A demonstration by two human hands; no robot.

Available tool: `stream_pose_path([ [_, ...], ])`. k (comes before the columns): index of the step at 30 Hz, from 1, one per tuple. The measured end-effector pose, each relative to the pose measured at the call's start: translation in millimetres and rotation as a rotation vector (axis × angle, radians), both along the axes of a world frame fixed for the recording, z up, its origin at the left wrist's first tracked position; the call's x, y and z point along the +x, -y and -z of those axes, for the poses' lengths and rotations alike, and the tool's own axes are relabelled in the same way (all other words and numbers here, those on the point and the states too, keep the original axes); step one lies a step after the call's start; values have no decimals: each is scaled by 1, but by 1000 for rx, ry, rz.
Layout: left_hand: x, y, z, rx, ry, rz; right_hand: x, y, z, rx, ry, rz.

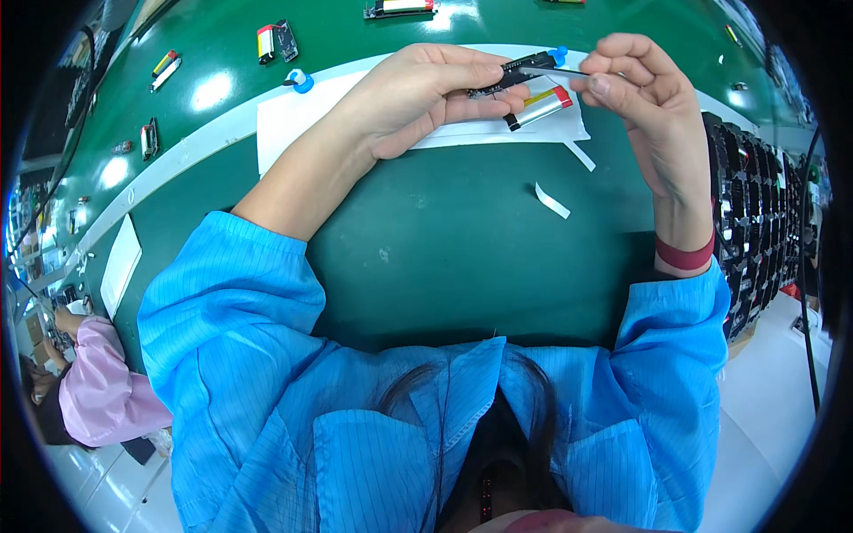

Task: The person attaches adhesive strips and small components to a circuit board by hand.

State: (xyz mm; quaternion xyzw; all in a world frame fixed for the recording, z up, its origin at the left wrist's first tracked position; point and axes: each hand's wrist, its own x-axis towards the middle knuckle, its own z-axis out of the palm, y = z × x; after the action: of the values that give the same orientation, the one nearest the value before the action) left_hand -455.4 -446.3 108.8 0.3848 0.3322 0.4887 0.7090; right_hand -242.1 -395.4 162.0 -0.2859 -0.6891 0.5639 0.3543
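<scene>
My left hand (435,93) is closed on a small black circuit board (524,69), pinching it between thumb and fingers above a white sheet. Just below the board is a silver battery cell (542,108) with red and yellow ends, close to my left fingertips. I cannot tell whether wires join the two. My right hand (644,98) pinches a slim metal tool (555,73), which looks like tweezers. Its tip lies against the board or just over it.
White paper (298,120) lies under my hands, with loose paper strips (553,202) nearer me. Blue-capped small bottles (300,82) stand at the back. More battery-and-board sets (277,42) sit on the green table. Stacked black trays (755,204) rise at right; a person in pink (107,382) works at left.
</scene>
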Motion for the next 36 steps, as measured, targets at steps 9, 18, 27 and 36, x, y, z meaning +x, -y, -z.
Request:
stream_pose_path([
  [9,-6,6,5,65,65,36,-21,4,21,254,35,49],
  [18,-12,11,6,99,62,43,-33,12,29,300,40,65],
  [27,-24,16,6,109,28,2,-53,29,30,789,207,176],
  [36,-22,34,3,153,-91,-90,-64,31,31,981,252,267],
])
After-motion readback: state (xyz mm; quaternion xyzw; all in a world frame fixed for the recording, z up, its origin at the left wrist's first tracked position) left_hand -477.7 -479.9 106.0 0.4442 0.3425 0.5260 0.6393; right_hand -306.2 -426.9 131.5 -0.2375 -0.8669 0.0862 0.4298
